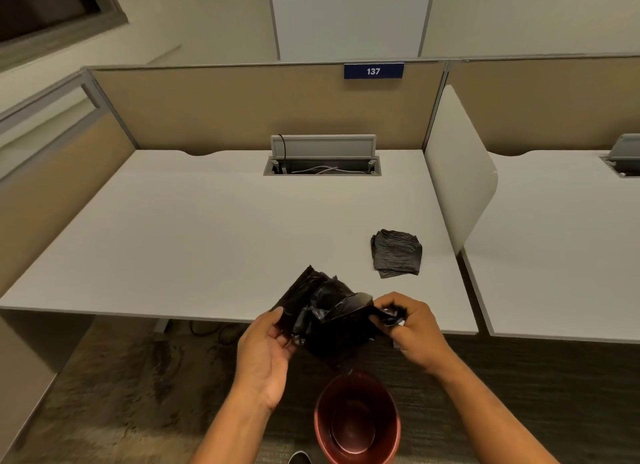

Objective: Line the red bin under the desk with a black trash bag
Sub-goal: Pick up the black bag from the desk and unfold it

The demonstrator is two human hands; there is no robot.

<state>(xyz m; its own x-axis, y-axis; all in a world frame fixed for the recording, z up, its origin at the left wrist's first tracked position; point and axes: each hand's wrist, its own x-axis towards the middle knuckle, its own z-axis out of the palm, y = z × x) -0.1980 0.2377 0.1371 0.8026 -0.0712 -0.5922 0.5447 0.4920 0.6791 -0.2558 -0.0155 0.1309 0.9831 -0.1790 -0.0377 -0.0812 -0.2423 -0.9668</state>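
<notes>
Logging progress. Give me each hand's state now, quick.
Left hand: closed on one edge of the black trash bag.
Right hand: pinching the bag's other edge.

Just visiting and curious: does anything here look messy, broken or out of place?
Nothing damaged or spilled. The red bin stands bare on the carpet, a folded spare bag lies on the desk, and the cable hatch is open.

red bin cut off at the bottom edge, shoe toe barely showing, right-hand fingertips buried in black trash bag, neighbouring cable hatch cropped at right
</notes>
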